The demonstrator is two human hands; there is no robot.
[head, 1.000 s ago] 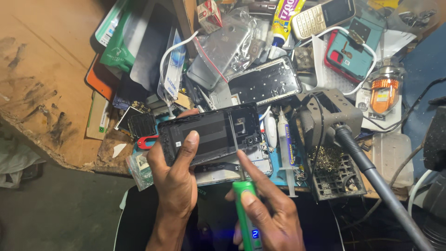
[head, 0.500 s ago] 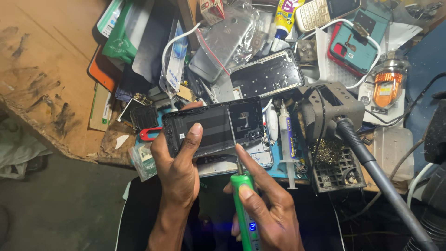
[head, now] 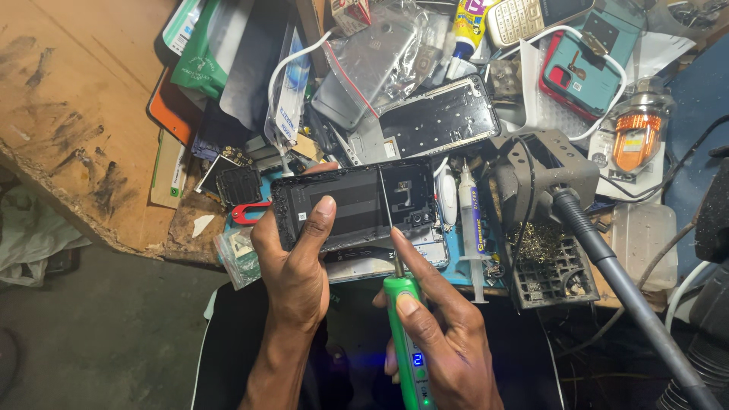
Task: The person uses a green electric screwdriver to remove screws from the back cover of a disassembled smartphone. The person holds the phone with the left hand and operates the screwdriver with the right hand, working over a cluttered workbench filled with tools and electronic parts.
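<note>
Above the workbench clutter, left hand (head: 298,267) grips phone (head: 353,203), right hand (head: 440,334) grasping screwdriver (head: 402,334)

**Camera setup: single head view**

One head-worn camera, looking steeply down and close onto the cluttered wooden workbench (head: 68,114) edge. Left hand (head: 300,277) and right hand (head: 437,334) enter from the bottom. Floor visible lower left.

Left hand (head: 300,277) grips an opened black phone (head: 353,203) over a cluttered table (head: 68,106). Right hand (head: 440,334) holds a green electric screwdriver (head: 406,334), its thin bit touching the phone's back.
</note>
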